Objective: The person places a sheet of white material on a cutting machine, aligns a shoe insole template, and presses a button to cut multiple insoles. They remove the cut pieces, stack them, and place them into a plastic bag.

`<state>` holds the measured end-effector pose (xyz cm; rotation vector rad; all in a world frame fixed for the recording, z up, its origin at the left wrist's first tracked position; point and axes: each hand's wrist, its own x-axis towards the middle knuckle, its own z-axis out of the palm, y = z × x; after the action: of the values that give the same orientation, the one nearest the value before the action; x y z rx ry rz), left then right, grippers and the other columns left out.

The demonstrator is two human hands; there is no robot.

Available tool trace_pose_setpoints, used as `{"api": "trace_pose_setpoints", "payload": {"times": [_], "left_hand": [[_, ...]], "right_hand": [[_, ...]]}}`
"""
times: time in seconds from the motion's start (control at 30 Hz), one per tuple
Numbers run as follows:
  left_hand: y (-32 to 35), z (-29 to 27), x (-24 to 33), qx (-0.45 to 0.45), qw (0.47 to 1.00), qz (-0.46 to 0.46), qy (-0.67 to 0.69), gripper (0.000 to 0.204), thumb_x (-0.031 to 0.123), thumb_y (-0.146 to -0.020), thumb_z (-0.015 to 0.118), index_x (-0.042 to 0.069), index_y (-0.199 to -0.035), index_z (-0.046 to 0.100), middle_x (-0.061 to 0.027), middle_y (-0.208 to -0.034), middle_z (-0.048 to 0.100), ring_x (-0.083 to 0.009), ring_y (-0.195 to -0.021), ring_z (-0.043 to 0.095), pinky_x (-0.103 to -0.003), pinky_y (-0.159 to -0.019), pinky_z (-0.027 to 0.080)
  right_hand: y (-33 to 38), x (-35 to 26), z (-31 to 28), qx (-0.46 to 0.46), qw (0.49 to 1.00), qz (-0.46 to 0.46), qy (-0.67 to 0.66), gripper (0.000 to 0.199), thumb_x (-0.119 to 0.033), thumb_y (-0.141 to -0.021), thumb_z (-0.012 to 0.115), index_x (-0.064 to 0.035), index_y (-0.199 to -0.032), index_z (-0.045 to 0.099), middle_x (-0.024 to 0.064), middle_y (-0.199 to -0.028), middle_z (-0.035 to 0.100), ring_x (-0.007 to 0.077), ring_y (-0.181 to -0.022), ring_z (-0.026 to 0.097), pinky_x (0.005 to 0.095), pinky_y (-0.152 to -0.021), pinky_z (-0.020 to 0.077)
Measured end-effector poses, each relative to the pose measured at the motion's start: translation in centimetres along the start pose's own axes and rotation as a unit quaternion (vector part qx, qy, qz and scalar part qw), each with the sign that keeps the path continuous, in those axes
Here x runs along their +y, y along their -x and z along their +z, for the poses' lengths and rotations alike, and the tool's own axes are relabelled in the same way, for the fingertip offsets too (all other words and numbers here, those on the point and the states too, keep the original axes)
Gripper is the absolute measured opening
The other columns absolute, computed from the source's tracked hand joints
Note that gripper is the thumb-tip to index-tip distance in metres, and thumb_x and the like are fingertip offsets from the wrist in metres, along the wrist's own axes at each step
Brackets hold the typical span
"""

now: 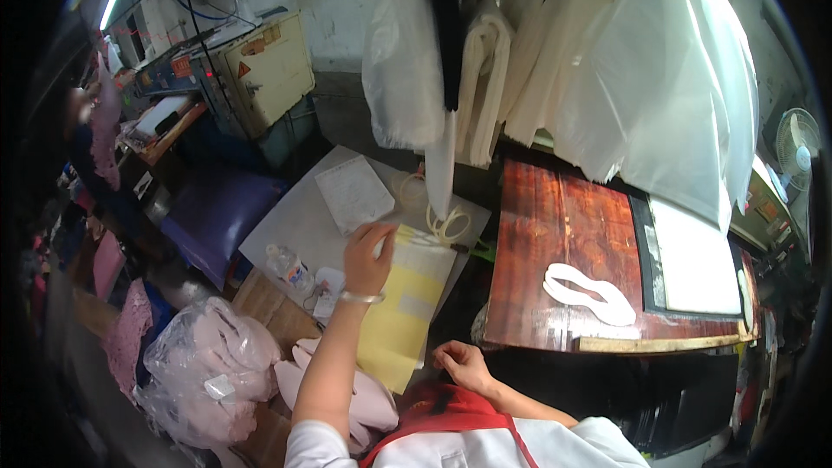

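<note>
Left hand [367, 262] by yellow sheet [394, 329] | right hand [466, 367] half-curled | both palms hidden, can't tell grasp

Yellow sheet [400, 308]: paper-looking, smooth, mostly matt. Notepaper [354, 193]: matt paper. Grey desk [273, 224]: smooth, dull. Bottle [290, 269]: clear plastic, shiny. Bag [204, 362]: thin clear plastic, crinkled, glossy. Hanging sheeting [672, 78]: translucent plastic, soft sheen. Red-brown desk [526, 264]: wood-grain top, glossy, scuffed. Edge strip [663, 344]: bare wood, matt. White cutouts [598, 296]: matt, smooth, material unclear. Purple cushion [221, 217]: glossy, vinyl-like. Bangle [361, 298]: polished metal. Apron [451, 416]: red cloth.
</note>
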<state>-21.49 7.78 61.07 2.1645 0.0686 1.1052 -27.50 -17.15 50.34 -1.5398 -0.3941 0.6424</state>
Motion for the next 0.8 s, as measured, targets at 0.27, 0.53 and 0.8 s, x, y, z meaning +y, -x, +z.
{"api": "trace_pose_setpoints", "payload": {"times": [0.27, 0.53, 0.8], "left_hand": [[-10.0, 14.3, -1.1, 0.039, 0.995, 0.002, -0.094, 0.021, 0.024, -0.084, 0.065, 0.006, -0.096, 0.065, -0.0135, -0.082, 0.065, -0.0320, -0.078, 0.064, -0.041, -0.066, 0.051], [-5.1, 11.5, -2.2, 0.095, 0.985, 0.061, -0.130, 0.008, 0.015, -0.085, 0.063, 0.007, -0.088, 0.063, -0.0126, -0.074, 0.063, -0.0320, -0.067, 0.061, -0.042, -0.057, 0.049], [16.0, 5.9, 5.8, -0.092, 0.988, 0.011, -0.121, 0.008, 0.015, -0.079, 0.066, 0.010, -0.086, 0.065, -0.0102, -0.081, 0.065, -0.0291, -0.073, 0.062, -0.040, -0.063, 0.050]], "right_hand": [[0.2, -2.3, -6.7, 0.075, 0.995, -0.008, -0.058, 0.015, -0.012, -0.094, 0.058, 0.0016, -0.092, 0.063, 0.0031, -0.078, 0.065, 0.0078, -0.073, 0.061, 0.0222, -0.068, 0.0501], [-2.5, -3.2, -9.7, 0.051, 0.997, -0.038, -0.041, 0.011, -0.010, -0.093, 0.059, 0.0004, -0.091, 0.064, 0.0018, -0.077, 0.065, 0.0067, -0.071, 0.059, 0.0213, -0.064, 0.0486], [-6.7, -8.0, -7.7, 0.055, 0.963, -0.259, -0.050, 0.032, -0.005, -0.093, 0.054, 0.0032, -0.123, 0.050, 0.0118, -0.113, 0.060, 0.0180, -0.102, 0.058, 0.0307, -0.089, 0.0458]]}}
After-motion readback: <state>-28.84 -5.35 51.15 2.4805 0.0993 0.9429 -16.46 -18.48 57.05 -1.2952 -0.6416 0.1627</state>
